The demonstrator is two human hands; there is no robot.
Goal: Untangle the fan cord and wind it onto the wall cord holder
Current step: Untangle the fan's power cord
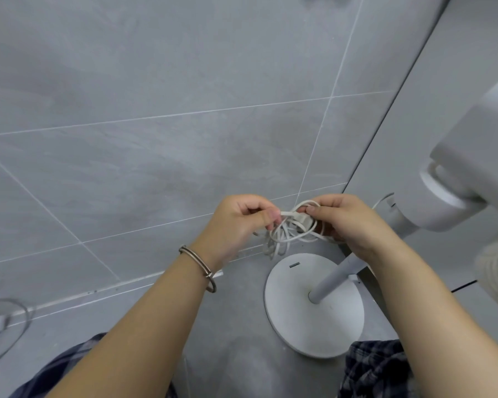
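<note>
Here, at the frame's centre, both hands hold the tangled white cord above the fan base. The left hand pinches a strand with curled fingers, and the right hand grips the loops, thumb and forefinger pinched on one loop. A bracelet circles the left wrist.

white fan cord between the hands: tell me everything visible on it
The thin white fan cord looks plastic-sheathed and is bunched in tangled loops, held in the air above the round white fan base. The left hand pinches strands at its left side. The right hand pinches a loop at the top right. Several loops dangle below the hands. One strand runs off to the right, behind the right hand. A thicker white piece lies in the tangle; I cannot tell what it is.
</note>
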